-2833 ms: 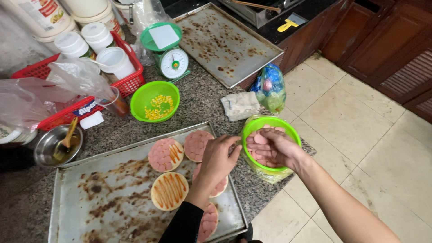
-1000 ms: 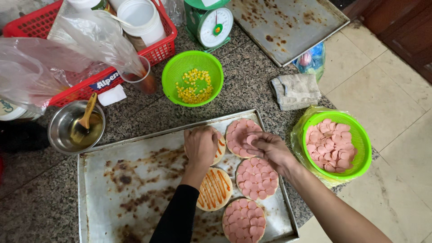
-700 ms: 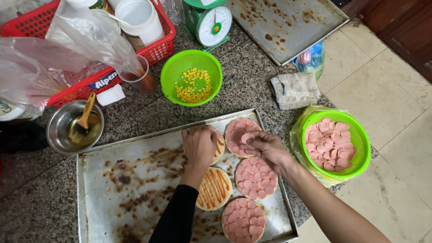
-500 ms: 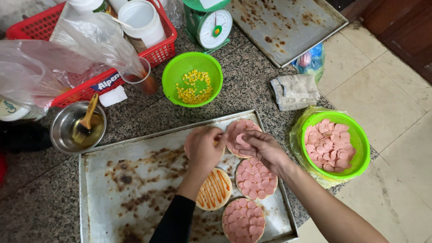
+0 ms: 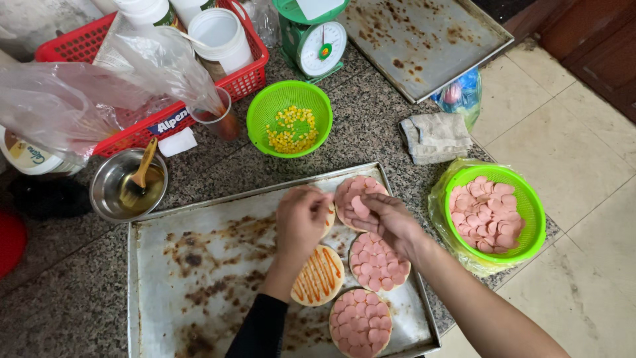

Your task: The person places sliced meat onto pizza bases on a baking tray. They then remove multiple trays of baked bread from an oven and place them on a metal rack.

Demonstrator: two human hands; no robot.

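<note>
Sausage slices (image 5: 360, 207) held in the right hand (image 5: 391, 222), fingers curled and pinching a small stack of them just above the top round base (image 5: 358, 195) at the far right of the baking tray (image 5: 199, 265). That base is already covered in pink slices. Left hand (image 5: 301, 219) sits beside it, fingers bent down and resting on a base (image 5: 328, 219) mostly hidden under the palm; can't tell if that grip pinches anything. Fingertips of both hands nearly meet over the tray's far edge. Nearer on the tray: one base with orange and white sauce stripes (image 5: 319, 275), bare of sausage, and two more fully covered bases (image 5: 379, 262) (image 5: 361, 323). Rest of the tray is stained metal. Off the tray to the right, green colander (image 5: 493, 212) of sausage slices, lined with a plastic bag, at the edge of the granite surface (image 5: 66, 292). Beyond the tray: green colander with corn kernels (image 5: 289, 119), folded cloth (image 5: 436, 136), steel bowl with a brush (image 5: 128, 185), red basket (image 5: 152, 73) of tubs and plastic bags, green kitchen scale (image 5: 315, 36), second tray (image 5: 424, 40).
</note>
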